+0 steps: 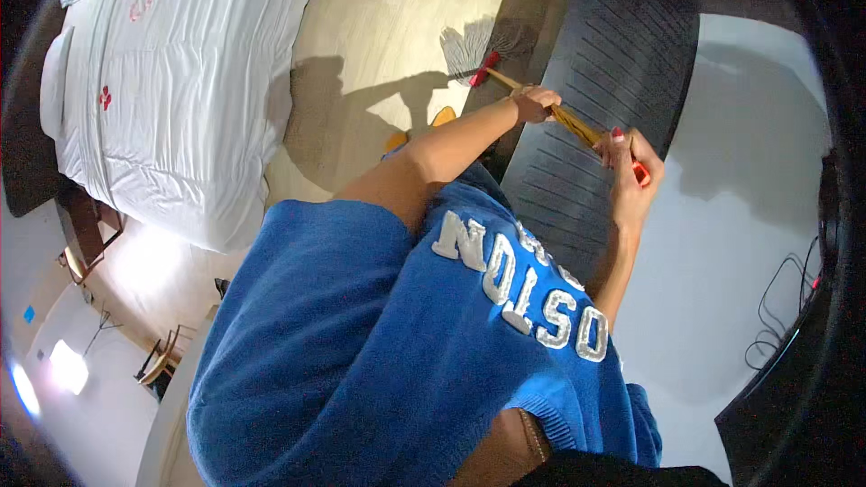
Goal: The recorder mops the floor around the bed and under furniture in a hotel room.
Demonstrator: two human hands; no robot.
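My left hand [538,105] is wrapped around the lower part of a mop's yellow handle [575,125]. Close to the handle's upper end, which has a red-orange cap [641,174], my right hand [632,155] grips it too. The handle slants down and away to a red clamp [484,69]. From that clamp, grey mop strings [467,44] spread over the pale floor [399,7] beside the dark furniture. Part of the handle is hidden by my fingers.
A dark grey ribbed furniture piece [595,61], perhaps a low cabinet, runs along a white wall [731,149]. Black cables [768,325] hang by a dark panel at far right. A bed with a white sheet [183,81] stands left. Orange-yellow footwear [443,116] shows on my feet.
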